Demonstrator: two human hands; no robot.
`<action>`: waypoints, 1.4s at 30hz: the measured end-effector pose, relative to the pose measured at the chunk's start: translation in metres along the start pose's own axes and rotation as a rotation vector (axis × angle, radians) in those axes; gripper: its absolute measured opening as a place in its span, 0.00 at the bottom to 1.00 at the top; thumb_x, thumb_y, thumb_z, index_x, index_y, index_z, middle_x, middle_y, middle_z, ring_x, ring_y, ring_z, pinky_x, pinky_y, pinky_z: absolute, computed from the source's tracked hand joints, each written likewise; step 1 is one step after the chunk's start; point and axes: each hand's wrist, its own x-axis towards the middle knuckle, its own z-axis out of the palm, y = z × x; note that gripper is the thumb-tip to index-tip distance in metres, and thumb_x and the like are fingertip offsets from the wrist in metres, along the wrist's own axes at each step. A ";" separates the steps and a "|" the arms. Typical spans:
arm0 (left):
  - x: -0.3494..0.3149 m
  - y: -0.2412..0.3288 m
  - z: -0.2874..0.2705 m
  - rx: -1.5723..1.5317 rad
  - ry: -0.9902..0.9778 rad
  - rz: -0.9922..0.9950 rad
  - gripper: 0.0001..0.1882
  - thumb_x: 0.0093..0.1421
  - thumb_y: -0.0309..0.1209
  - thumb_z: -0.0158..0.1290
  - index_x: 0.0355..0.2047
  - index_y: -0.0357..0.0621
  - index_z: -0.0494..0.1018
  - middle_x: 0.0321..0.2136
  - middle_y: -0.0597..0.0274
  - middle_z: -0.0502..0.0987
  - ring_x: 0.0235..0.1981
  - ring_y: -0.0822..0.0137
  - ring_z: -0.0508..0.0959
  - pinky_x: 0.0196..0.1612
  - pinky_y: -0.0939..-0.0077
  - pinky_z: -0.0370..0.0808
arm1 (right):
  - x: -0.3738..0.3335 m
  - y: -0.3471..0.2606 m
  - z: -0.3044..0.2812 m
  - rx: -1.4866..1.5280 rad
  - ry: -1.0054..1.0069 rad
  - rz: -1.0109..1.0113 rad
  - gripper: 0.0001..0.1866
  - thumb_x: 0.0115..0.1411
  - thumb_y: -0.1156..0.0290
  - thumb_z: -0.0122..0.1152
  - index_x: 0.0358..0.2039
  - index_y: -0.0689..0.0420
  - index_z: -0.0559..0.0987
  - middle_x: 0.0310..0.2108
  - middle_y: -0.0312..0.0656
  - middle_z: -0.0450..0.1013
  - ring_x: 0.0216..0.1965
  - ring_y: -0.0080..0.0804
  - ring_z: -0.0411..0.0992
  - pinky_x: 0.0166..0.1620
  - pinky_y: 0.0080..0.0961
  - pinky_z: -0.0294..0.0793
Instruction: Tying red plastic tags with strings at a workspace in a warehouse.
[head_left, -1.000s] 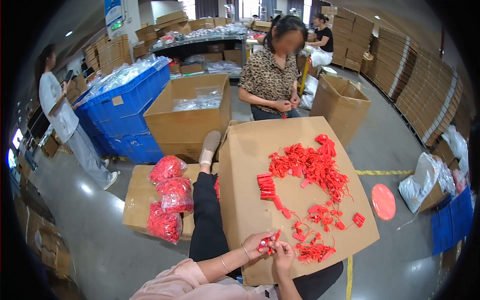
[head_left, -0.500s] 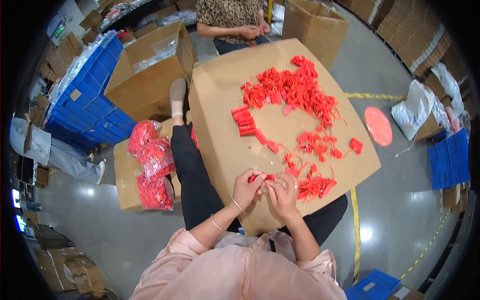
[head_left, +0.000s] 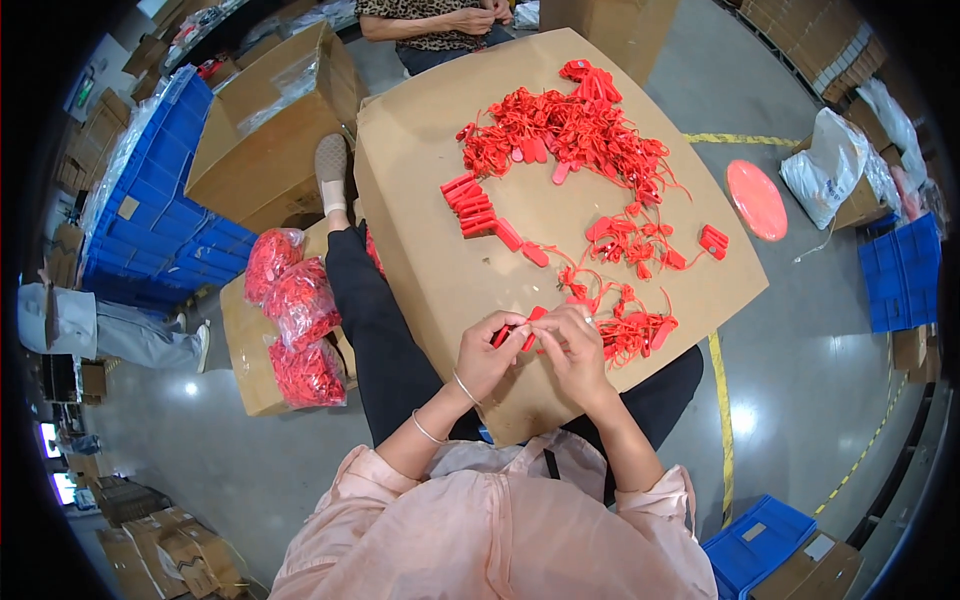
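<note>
Just above the near edge of a large cardboard box (head_left: 415, 250), my left hand (head_left: 485, 358) and my right hand (head_left: 573, 352) meet, both closed. Between their fingertips is a small red plastic piece (head_left: 537, 316); a dark slot shows at my left fingers. Beside my right hand lies a small heap of red cords and pieces (head_left: 632, 338). Farther off, a bigger tangle of red corded pieces (head_left: 560, 130) spreads over the box top. Left of it, several red pieces (head_left: 470, 207) are lined up in a row. One red clump (head_left: 714, 241) sits apart at the right.
Clear bags of red pieces (head_left: 300, 302) rest on a low carton at my left. Behind them stand an open cardboard box (head_left: 265, 150) and stacked blue crates (head_left: 150, 200). Another person (head_left: 430, 25) sits across. A red disc (head_left: 757, 200) and a blue crate (head_left: 758, 540) are at the right.
The view has shifted, so the box top appears higher. My hands stay together at the near edge, and the red piece between them is now tilted more upright.
</note>
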 end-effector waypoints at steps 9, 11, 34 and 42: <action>0.006 -0.006 -0.007 0.125 -0.067 0.116 0.04 0.51 0.23 0.53 0.29 0.37 0.71 0.25 0.68 0.69 0.26 0.82 0.67 0.28 0.87 0.64 | -0.001 0.001 -0.003 0.263 -0.145 0.404 0.04 0.51 0.77 0.57 0.29 0.60 0.75 0.26 0.39 0.71 0.32 0.31 0.68 0.39 0.26 0.65; 0.006 -0.003 -0.007 0.133 -0.062 0.116 0.04 0.51 0.23 0.53 0.28 0.37 0.71 0.24 0.69 0.69 0.25 0.82 0.67 0.27 0.87 0.64 | 0.000 0.000 -0.005 0.239 -0.118 0.347 0.04 0.51 0.77 0.57 0.29 0.61 0.75 0.27 0.39 0.71 0.33 0.31 0.68 0.41 0.26 0.65; 0.006 0.009 -0.011 -0.229 -0.191 -0.296 0.06 0.56 0.30 0.51 0.26 0.41 0.71 0.17 0.73 0.67 0.15 0.84 0.61 0.18 0.90 0.56 | -0.011 0.011 0.003 0.558 -0.135 0.455 0.06 0.56 0.75 0.53 0.34 0.61 0.74 0.27 0.35 0.72 0.31 0.19 0.69 0.35 0.17 0.67; 0.002 0.008 -0.002 0.016 -0.372 -0.317 0.09 0.56 0.34 0.53 0.25 0.41 0.72 0.13 0.75 0.64 0.13 0.84 0.59 0.15 0.87 0.54 | -0.010 0.011 0.008 0.758 -0.136 0.620 0.06 0.60 0.73 0.49 0.33 0.62 0.72 0.23 0.32 0.69 0.26 0.13 0.66 0.31 0.11 0.66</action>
